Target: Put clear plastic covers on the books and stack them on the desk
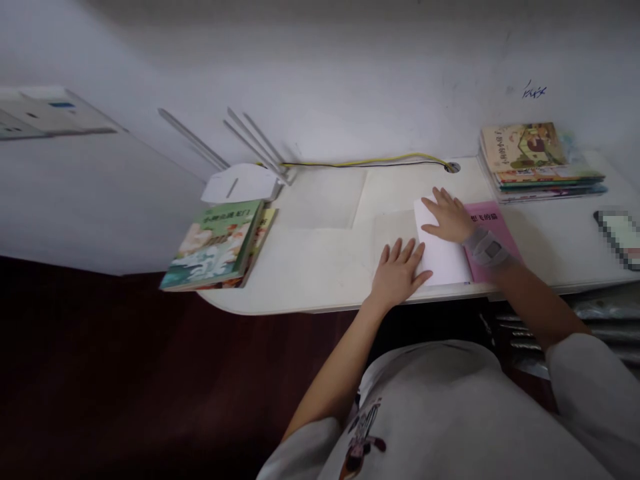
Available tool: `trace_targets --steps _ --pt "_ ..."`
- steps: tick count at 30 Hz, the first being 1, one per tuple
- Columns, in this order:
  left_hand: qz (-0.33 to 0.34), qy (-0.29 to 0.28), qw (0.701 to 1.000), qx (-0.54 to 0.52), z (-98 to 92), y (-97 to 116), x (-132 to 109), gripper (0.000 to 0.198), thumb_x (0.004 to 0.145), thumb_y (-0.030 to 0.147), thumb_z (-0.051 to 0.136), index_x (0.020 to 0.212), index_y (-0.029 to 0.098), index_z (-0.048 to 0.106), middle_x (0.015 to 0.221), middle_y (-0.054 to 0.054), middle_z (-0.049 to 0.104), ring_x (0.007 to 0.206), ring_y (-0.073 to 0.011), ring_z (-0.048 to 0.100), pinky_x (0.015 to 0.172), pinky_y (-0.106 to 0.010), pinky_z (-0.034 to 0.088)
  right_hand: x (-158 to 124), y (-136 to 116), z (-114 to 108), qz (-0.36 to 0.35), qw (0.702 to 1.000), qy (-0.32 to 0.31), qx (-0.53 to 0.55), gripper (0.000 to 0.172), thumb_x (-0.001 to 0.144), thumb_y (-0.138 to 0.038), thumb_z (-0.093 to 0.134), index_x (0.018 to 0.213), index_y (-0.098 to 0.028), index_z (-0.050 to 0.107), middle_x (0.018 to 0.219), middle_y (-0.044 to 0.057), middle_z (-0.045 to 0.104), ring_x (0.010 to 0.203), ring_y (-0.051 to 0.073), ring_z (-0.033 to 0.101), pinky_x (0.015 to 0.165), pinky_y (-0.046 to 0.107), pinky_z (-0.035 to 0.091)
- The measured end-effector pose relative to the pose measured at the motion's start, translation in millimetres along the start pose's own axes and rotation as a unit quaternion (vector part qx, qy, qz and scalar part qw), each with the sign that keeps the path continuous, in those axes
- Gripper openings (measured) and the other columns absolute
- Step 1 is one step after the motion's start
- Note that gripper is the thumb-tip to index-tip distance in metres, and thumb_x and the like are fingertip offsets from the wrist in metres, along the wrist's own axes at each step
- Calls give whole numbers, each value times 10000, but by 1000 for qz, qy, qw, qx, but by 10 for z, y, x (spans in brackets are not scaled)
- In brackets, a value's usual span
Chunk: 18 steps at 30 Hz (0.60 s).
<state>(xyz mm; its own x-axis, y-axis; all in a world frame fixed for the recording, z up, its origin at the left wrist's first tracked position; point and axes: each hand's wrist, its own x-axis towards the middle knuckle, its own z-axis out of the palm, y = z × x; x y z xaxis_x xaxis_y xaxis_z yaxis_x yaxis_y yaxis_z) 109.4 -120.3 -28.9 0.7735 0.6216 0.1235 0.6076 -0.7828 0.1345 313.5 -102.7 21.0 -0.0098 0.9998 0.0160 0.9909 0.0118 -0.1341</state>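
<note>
Near the front edge of a white desk (310, 270), in the head view, a pink book (493, 230) is laid with a blank white page (445, 257) spread out to its left. By the right hand (449, 217), open and palm down with its fingers fanned, the upper part of that page is covered, and a pale wristband (487, 247) is worn just behind it, over the pink cover. By the left hand (399, 272), also open, flat and with spread fingers, the page's lower left side is met by the thumb, while the other fingers are rested over a clear sheet (391, 227) beside it. Nothing is gripped by either hand. Farther left, a second clear sheet (327, 200) is laid flat near a white router (240, 183), in front of which green-covered books (215, 243) are piled. Along the wall, a yellow cable (370, 161) is led to a round hole (453, 168). At the right, more books (530, 150) are stacked, and a phone (620, 237), its screen blurred out, is placed near the edge.
</note>
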Motion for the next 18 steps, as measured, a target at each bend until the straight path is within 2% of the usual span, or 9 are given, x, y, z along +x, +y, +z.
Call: trace_targets --steps 2,5,9,18 --pt "-4 -3 1000 9 -9 12 1 681 940 595 358 1486 188 354 1526 -102 389 1416 -363 306 1133 -551 268 104 79 1 1 1000 -2 0 690 843 -413 585 1445 -146 377 1534 203 323 1428 385 243 1078 599 287" --pt "-8 3 1000 16 4 20 2 692 941 598 350 1489 175 350 1532 -105 376 1412 -371 311 1132 -550 269 108 111 36 0 999 26 -28 596 823 -391 595 1348 -130 489 1448 208 432 1380 383 312 1059 608 296" --pt "-11 10 1000 15 39 19 3 713 940 604 340 1496 159 328 1526 -121 384 1416 -367 305 1130 -554 267 44 54 85 6 998 44 -53 499 838 -373 570 1253 -97 563 1424 227 439 1361 387 320 1058 603 284" --pt "-15 -1 1000 11 31 23 6 746 945 620 282 1507 130 288 1537 -121 362 1425 -360 286 1144 -544 243 85 8 137 -17 996 46 -72 477 863 -426 519 1185 -91 628 1366 225 500 1337 383 349 1055 561 304"
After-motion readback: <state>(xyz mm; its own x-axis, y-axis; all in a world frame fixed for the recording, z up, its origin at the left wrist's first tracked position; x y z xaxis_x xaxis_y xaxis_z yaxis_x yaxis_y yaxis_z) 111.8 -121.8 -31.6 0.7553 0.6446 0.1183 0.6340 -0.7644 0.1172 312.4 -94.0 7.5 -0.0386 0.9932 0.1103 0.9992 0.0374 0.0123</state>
